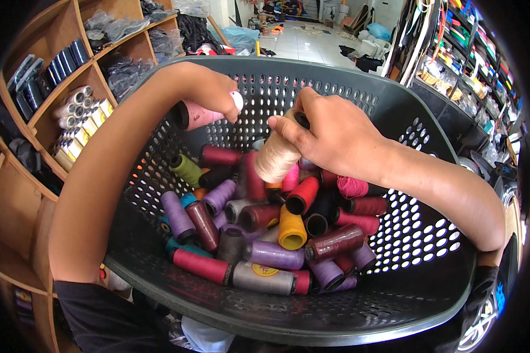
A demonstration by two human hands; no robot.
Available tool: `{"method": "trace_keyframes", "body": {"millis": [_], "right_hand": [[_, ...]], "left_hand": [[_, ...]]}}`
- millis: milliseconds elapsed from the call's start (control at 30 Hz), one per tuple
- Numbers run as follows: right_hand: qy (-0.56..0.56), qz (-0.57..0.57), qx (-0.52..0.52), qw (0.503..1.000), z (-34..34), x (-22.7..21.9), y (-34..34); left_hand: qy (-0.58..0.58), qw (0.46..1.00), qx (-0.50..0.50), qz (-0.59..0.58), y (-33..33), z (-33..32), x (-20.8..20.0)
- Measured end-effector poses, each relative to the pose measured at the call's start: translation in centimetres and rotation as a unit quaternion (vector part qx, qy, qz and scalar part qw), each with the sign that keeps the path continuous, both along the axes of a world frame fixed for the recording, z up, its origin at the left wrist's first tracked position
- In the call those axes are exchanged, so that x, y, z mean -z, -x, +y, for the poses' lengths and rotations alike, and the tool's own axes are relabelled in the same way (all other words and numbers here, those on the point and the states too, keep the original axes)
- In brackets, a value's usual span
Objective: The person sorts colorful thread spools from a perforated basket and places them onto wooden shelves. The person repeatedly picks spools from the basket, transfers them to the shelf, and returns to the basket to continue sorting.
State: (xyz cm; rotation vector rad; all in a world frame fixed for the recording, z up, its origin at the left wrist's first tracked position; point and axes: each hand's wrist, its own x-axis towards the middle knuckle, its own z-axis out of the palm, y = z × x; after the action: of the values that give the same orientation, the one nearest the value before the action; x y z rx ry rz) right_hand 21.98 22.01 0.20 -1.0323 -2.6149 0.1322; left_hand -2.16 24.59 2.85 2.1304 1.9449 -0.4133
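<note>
My left hand [218,94] is closed around the white end of a pink thread cone [201,115], held near the far left wall of a dark perforated plastic basket [288,336]. In my right hand [335,126], a cream thread cone [277,157] is gripped by its narrow end and tilted over the pile. Below both hands lie several thread cones in purple, red, maroon, grey and green. A yellow cone [292,228] rests mid-pile, and a grey cone [264,277] lies along the near side.
Wooden shelves [47,170] on the left hold more thread cones [79,126] and plastic-wrapped bundles. A dark rack [453,76] with colourful goods stands on the right. Behind the basket stretches a tiled floor [306,41] with scattered items and a blue bag [238,38].
</note>
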Motion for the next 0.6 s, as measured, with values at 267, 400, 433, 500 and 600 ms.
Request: {"method": "trace_keyframes", "body": {"millis": [267, 400, 433, 500, 600], "right_hand": [[-0.050, -0.166, -0.071, 0.982, -1.3, -0.8, -0.5], [0.008, -0.279, -0.074, 0.958, -2.0, -0.7, -0.6], [0.013, -0.315, -0.069, 0.947, -2.0, -0.3, -0.7], [0.008, -0.350, -0.096, 0.932, -1.8, 0.4, -1.0], [0.006, -0.370, -0.125, 0.920, -1.8, 0.5, -1.1]], "left_hand": [[0.087, 0.981, -0.015, 0.173, 1.2, 0.1, 1.2], [0.139, 0.981, -0.059, 0.121, 1.1, 0.0, 0.9], [0.129, 0.982, -0.056, 0.129, 1.3, 0.5, 1.4], [0.109, 0.982, -0.053, 0.143, 1.5, 1.3, 2.4], [0.098, 0.980, -0.034, 0.173, 0.8, 0.8, 2.7]]}}
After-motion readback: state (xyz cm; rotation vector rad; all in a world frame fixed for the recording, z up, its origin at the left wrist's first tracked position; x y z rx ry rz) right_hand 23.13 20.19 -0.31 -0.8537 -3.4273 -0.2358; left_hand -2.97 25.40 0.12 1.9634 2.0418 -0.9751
